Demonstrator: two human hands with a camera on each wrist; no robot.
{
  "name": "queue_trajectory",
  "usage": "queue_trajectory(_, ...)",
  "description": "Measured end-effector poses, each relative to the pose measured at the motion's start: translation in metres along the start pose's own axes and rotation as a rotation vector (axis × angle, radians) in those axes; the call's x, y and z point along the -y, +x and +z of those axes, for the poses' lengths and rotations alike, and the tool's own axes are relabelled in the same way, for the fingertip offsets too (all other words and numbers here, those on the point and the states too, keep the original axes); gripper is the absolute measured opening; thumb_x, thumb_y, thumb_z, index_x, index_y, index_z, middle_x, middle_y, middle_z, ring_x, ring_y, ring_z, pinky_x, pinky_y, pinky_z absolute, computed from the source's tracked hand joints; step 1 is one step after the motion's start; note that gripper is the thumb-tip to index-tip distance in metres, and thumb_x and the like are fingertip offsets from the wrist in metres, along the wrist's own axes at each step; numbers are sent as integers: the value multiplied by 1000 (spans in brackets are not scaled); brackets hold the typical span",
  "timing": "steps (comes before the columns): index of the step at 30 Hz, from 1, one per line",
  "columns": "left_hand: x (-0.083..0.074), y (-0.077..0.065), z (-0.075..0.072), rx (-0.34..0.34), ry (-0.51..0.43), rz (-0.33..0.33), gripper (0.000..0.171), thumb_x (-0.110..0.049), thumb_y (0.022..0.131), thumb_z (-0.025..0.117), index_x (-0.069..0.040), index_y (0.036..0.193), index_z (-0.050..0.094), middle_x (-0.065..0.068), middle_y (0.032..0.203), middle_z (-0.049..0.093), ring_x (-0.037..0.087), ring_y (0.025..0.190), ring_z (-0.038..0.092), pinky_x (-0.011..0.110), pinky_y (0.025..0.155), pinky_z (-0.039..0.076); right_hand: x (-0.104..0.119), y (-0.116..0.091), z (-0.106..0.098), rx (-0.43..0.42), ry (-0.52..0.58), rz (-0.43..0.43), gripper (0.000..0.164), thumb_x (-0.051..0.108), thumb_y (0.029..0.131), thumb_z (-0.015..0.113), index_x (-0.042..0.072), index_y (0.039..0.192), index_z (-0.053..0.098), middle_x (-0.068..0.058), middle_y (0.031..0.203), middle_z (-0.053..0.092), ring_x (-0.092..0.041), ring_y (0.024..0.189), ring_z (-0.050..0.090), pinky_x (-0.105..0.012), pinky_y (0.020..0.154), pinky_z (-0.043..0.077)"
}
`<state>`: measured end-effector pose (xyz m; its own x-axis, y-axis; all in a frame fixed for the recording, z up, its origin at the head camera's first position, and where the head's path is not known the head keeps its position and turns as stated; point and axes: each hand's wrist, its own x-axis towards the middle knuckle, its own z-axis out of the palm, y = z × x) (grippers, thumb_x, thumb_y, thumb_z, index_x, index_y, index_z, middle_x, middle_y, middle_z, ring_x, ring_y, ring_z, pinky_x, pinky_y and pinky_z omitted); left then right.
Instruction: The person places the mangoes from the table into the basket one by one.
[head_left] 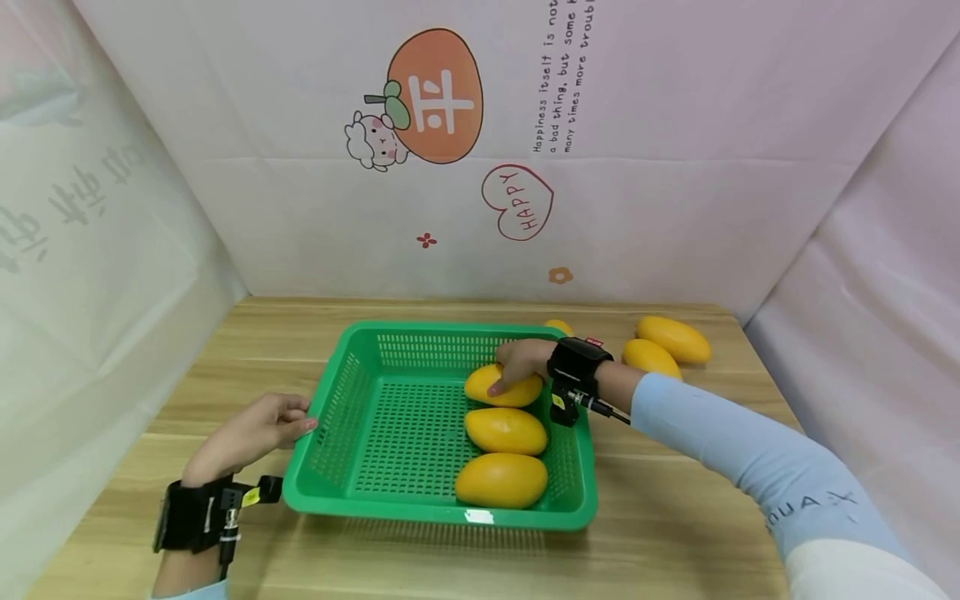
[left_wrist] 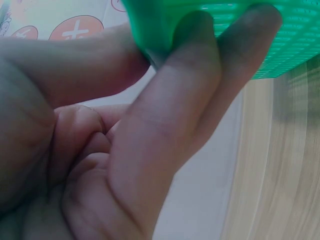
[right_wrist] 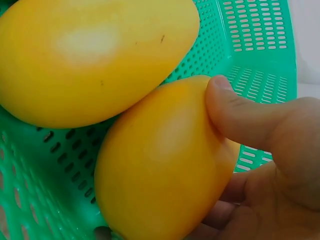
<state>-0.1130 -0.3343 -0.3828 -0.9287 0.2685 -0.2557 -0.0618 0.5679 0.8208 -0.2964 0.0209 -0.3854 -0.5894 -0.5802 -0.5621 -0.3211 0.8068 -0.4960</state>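
Observation:
A green plastic basket [head_left: 390, 514] with slotted walls sits on the table. My left hand [head_left: 247, 435] pinches its left rim; in the left wrist view the thumb lies on one side of the rim [left_wrist: 147, 30] and two fingers on the other. Inside the basket at the back right, my right hand [head_left: 523, 358] grips a yellow mango [head_left: 480, 385], with the thumb [right_wrist: 240, 112] across the fruit [right_wrist: 160, 160]. Two more mangoes, a middle one [head_left: 506, 431] and a front one [head_left: 501, 481], lie in a column along the basket's right side.
On the table right of the basket lie two mangoes, a rear one [head_left: 673, 339] and a nearer one [head_left: 651, 358] partly behind the right forearm. Another mango [head_left: 558, 326] shows partly behind the basket's back rim. A printed white cloth [head_left: 322, 225] stands behind the wooden table [head_left: 660, 508].

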Motion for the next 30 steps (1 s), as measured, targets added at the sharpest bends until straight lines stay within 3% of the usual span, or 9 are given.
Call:
queue_trajectory(3,1,0,0,8,-14,0,35,-15,99,52,13,121,52,18,97,70,26,91,67,33,78,60,0,2,1,5,3,9,42,33,90,67,2,115,53,-13,107,48,-23,86,45,-31,67,38)
queue_trajectory(7,2,0,1,4,-9,-6,33,-14,99,52,12,119,53,19,97,70,28,91,67,33,78,61,-1,5,2,15,-19,21,54,35,91,65,2,130,49,-15,126,49,-25,95,46,-33,75,41)
queue_trajectory(9,2,0,1,0,1,-3,30,-14,99,52,11,115,54,18,94,70,28,89,66,33,77,61,-1,6,3,19,-35,28,60,36,91,64,3,137,44,-16,136,46,-25,101,46,-34,79,44)
queue_trajectory(16,2,2,4,-10,25,6,19,-13,99,53,6,99,55,12,79,65,24,79,64,32,73,60,1,4,4,30,-58,51,66,36,93,62,3,145,37,-17,146,41,-27,112,46,-42,95,47)
queue_trajectory(22,0,1,0,-9,9,13,25,-12,99,52,10,110,56,15,89,69,24,85,66,32,75,61,5,2,2,24,-226,-3,57,39,94,59,2,137,46,-17,138,50,-26,105,49,-41,93,47)
queue_trajectory(25,-1,1,0,-4,-10,13,29,-12,99,52,11,115,54,17,94,70,25,88,66,32,76,61,6,2,1,28,-249,-11,57,38,95,58,2,137,45,-18,141,47,-27,109,48,-42,95,45)
queue_trajectory(30,0,0,0,-15,-5,3,28,-13,99,52,11,114,54,16,93,69,25,87,66,32,75,61,8,2,3,54,-240,24,75,33,97,55,2,152,15,-20,158,21,-32,136,33,-45,109,38)
